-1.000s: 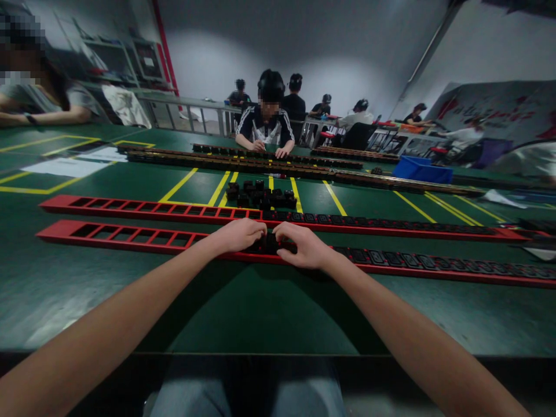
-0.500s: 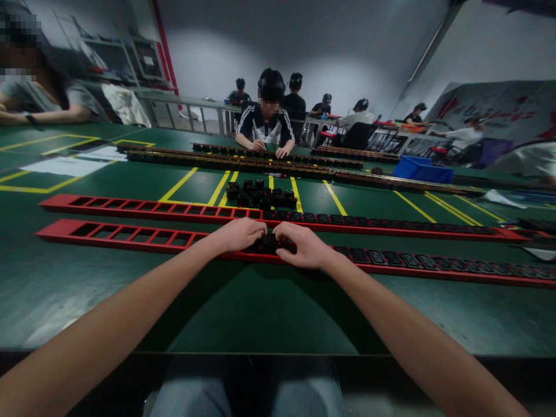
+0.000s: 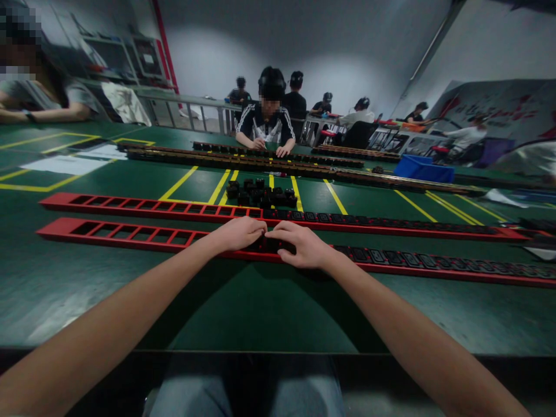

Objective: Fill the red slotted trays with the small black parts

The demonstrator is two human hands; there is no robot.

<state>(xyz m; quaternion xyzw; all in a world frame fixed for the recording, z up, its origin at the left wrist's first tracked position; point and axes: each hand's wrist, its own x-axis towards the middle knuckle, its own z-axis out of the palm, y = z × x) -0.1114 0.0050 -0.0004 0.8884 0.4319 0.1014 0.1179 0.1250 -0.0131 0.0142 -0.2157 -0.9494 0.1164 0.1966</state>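
Black block (image 3: 273,244) at near red rail (image 3: 61,227), beside your left hand (image 3: 238,233) and right hand (image 3: 304,246). Your fingers curled; grip: cannot tell. Probably light, stiff; best held by opposite sides.

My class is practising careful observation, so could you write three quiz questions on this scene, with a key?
1. True or false: the left hand and right hand are both at the nearer red frame.
2. Open slots show toward which end? A) Left B) Right
3. Fill in: loose black parts lie beyond the farther red frame on a ____ table.

Key: 1 true; 2 A; 3 green.
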